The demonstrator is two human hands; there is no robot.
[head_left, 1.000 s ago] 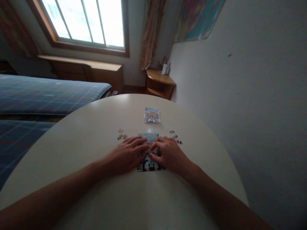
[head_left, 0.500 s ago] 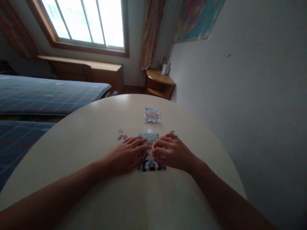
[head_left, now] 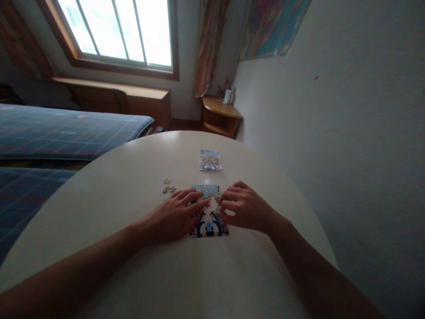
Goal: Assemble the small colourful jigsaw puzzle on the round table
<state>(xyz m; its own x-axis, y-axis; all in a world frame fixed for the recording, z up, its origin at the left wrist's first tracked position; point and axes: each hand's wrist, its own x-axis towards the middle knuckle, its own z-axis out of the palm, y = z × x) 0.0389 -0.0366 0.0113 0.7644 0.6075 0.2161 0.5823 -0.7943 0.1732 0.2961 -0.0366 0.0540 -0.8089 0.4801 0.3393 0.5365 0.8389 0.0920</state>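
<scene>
A small colourful jigsaw puzzle (head_left: pixel 208 227) lies flat on the round white table (head_left: pixel 133 177). My left hand (head_left: pixel 175 215) rests flat on the puzzle's left side, fingers stretched out across it. At the puzzle's right edge my right hand (head_left: pixel 244 206) has its fingers curled and their tips touch the edge; whether they pinch a piece I cannot make out. Two or three loose puzzle pieces (head_left: pixel 168 188) lie just left of the puzzle, beyond my left fingertips.
A small printed picture card (head_left: pixel 210 160) lies farther back on the table. Beds with blue checked covers (head_left: pixel 66 128) stand to the left, a wooden corner shelf (head_left: pixel 221 116) behind the table, and a white wall (head_left: pixel 332 110) close on the right.
My right hand has slid off the middle of the puzzle to its right edge and now covers the loose pieces that lay there. The left hand has stayed put.
</scene>
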